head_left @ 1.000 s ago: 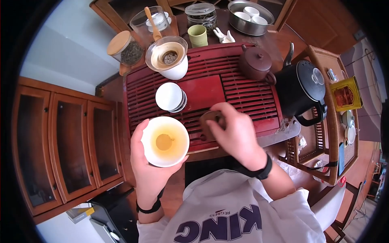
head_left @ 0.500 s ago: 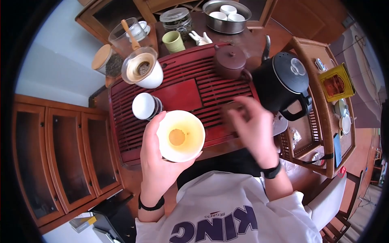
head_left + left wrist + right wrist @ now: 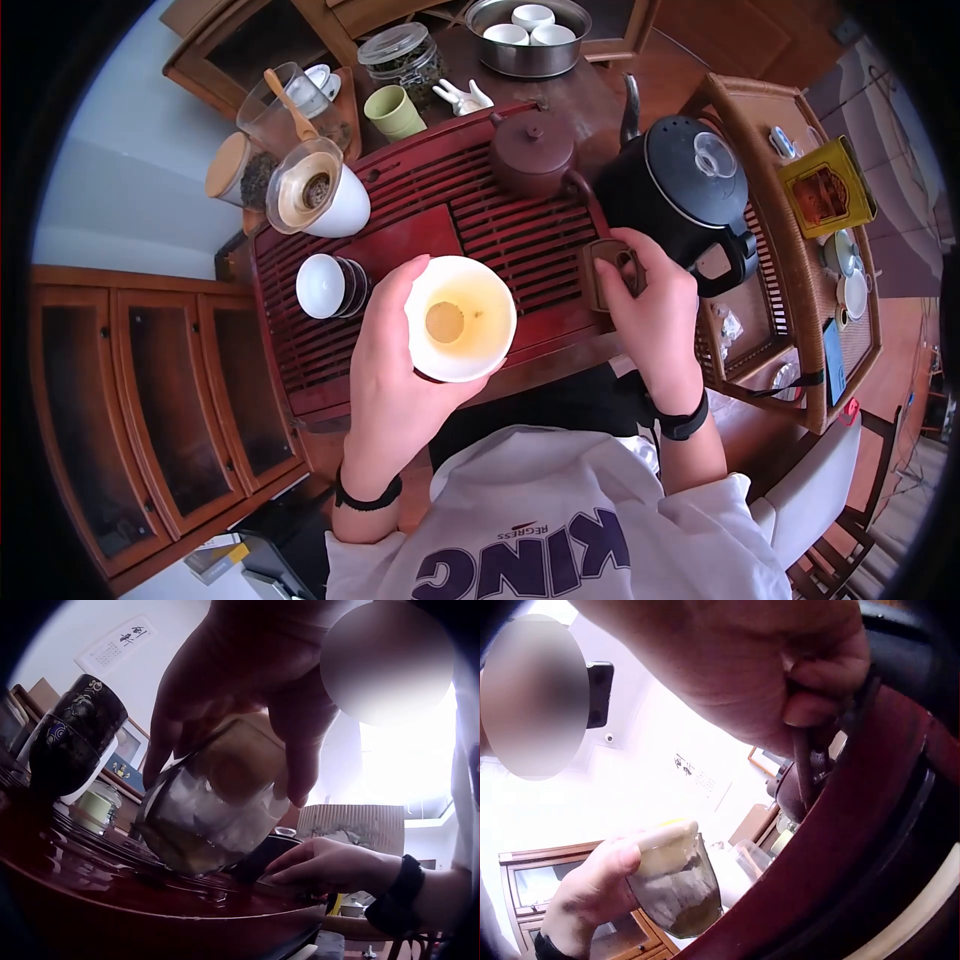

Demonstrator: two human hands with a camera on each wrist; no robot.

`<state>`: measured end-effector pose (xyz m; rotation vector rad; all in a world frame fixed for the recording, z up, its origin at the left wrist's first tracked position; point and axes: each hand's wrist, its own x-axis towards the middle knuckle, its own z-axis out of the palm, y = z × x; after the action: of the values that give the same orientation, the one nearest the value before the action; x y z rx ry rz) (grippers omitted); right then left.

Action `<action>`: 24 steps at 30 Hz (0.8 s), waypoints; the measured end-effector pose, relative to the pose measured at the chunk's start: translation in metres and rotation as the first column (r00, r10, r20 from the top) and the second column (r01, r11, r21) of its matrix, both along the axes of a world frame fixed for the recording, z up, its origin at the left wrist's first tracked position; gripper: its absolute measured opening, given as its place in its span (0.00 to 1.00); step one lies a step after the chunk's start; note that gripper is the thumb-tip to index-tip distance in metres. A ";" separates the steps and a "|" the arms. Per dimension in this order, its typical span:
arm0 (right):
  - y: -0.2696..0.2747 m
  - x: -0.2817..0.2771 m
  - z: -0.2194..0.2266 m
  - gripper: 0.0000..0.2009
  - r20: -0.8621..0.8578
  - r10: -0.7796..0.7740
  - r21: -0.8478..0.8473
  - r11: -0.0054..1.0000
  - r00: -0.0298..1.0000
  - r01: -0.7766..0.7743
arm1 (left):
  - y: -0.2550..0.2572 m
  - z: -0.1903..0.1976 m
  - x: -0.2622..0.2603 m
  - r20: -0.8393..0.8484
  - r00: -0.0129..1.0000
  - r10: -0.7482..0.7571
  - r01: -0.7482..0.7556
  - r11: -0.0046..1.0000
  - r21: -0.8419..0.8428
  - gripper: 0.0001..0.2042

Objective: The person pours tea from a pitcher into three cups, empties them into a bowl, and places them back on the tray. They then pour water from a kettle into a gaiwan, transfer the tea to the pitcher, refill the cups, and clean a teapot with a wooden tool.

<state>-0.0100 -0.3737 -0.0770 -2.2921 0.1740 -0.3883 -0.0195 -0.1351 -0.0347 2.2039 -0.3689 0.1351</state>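
My left hand (image 3: pixel 398 345) grips a white cup (image 3: pixel 462 318) by its rim and side, tilted, with a little amber tea at its bottom. It hangs just above the front of the red slatted tea tray (image 3: pixel 330 330). The left wrist view shows the cup (image 3: pixel 217 802) held by the left hand (image 3: pixel 247 697) from above. My right hand (image 3: pixel 645 295) pinches a small brown square piece (image 3: pixel 600 262) at the tray's right edge, next to the black kettle (image 3: pixel 685 190). In the right wrist view the right hand's fingers (image 3: pixel 810 697) curl on that brown piece (image 3: pixel 804 769).
On the tray stand a brown clay teapot (image 3: pixel 528 155), stacked small cups (image 3: pixel 325 285) and a strainer on a white pitcher (image 3: pixel 315 195). Behind are a green cup (image 3: pixel 392 110), glass jars and a metal bowl (image 3: pixel 478 20) of white cups. A wicker shelf with a yellow tin (image 3: pixel 825 190) stands right.
My left hand has carried the cup rightward over the tray's front. My right hand has moved the brown piece from the tray's middle front to its right edge by the kettle.
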 end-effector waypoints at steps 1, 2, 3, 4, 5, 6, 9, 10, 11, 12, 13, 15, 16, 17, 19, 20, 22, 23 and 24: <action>0.001 -0.001 0.000 0.16 -0.003 -0.009 0.002 1.000 1.000 0.009 | -0.002 0.000 0.002 0.021 0.999 -0.027 0.026 0.999 0.030 0.47; 0.003 -0.001 0.000 0.17 -0.006 -0.018 0.004 1.000 1.000 0.018 | -0.003 0.000 0.003 0.021 0.999 -0.025 0.024 0.999 0.028 0.47; 0.011 0.000 -0.002 0.16 0.061 -0.015 -0.019 1.000 0.998 0.016 | -0.004 -0.001 0.004 0.043 0.999 -0.028 0.026 0.999 0.040 0.47; 0.020 0.000 -0.002 0.16 0.015 0.043 0.024 0.999 0.999 -0.044 | -0.005 -0.001 0.005 0.065 0.997 -0.031 0.028 0.998 0.053 0.47; 0.033 0.000 -0.008 0.15 0.078 0.122 0.058 0.990 0.990 -0.126 | -0.006 -0.001 0.005 0.066 0.997 -0.033 0.029 0.998 0.054 0.47; 0.050 -0.003 -0.014 0.16 0.080 0.174 0.098 0.978 0.981 -0.182 | -0.005 -0.001 0.005 0.031 0.999 -0.011 0.010 1.000 0.029 0.47; 0.087 -0.001 -0.013 0.18 0.074 0.327 0.132 0.933 0.942 -0.334 | 0.001 0.001 0.007 0.032 0.999 0.040 -0.041 0.999 0.022 0.47; 0.091 0.000 -0.011 0.17 0.020 0.339 0.105 0.935 0.941 -0.339 | 0.004 0.002 0.007 0.073 0.995 0.074 -0.077 0.996 0.036 0.47; 0.090 0.005 -0.015 0.16 0.055 0.344 0.084 0.934 0.937 -0.348 | 0.005 0.003 0.008 0.097 0.990 0.098 -0.096 0.995 -0.028 0.46; 0.087 0.012 -0.018 0.16 0.090 0.352 0.063 0.932 0.932 -0.358 | 0.006 0.006 0.008 0.096 0.990 0.100 -0.098 0.995 -0.025 0.46; 0.081 0.015 -0.019 0.15 0.102 0.333 0.043 0.940 0.937 -0.339 | 0.009 0.011 0.008 0.091 0.988 0.125 -0.120 0.991 -0.059 0.47; 0.062 0.024 -0.017 0.15 0.134 0.242 -0.023 0.970 0.961 -0.241 | 0.016 0.015 0.008 0.131 0.980 0.149 -0.140 0.987 -0.081 0.50; 0.053 0.028 -0.018 0.15 0.158 0.195 -0.064 0.980 0.968 -0.187 | 0.020 0.016 0.008 0.132 0.979 0.157 -0.147 0.986 -0.082 0.50; 0.044 0.029 -0.013 0.15 0.098 0.161 -0.046 0.987 0.982 -0.157 | 0.024 0.017 0.008 0.110 0.980 0.167 -0.149 0.977 -0.152 0.50; 0.043 0.032 -0.007 0.15 0.024 0.129 -0.034 0.991 0.991 -0.128 | 0.030 0.023 0.007 0.070 0.982 0.174 -0.147 0.945 -0.291 0.48; 0.051 0.032 -0.009 0.15 0.027 0.138 -0.038 0.990 0.990 -0.137 | 0.032 0.026 0.008 0.072 0.980 0.183 -0.155 0.943 -0.295 0.48; 0.077 0.030 -0.017 0.15 0.149 0.298 0.015 0.953 0.943 -0.303 | 0.039 0.033 0.009 0.063 0.979 0.193 -0.156 0.914 -0.374 0.47; 0.090 0.028 -0.019 0.17 0.185 0.390 -0.025 0.920 0.902 -0.392 | 0.045 0.037 0.010 0.104 0.977 0.184 -0.142 0.935 -0.326 0.47; 0.100 0.024 -0.017 0.18 0.128 0.444 -0.026 0.895 0.887 -0.445 | 0.046 0.041 0.009 0.109 0.976 0.189 -0.144 0.933 -0.330 0.47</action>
<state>0.0143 -0.2739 -0.0940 -2.2082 -0.4143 -0.2938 -0.0100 -0.0891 0.0059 1.9045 -0.2163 0.4152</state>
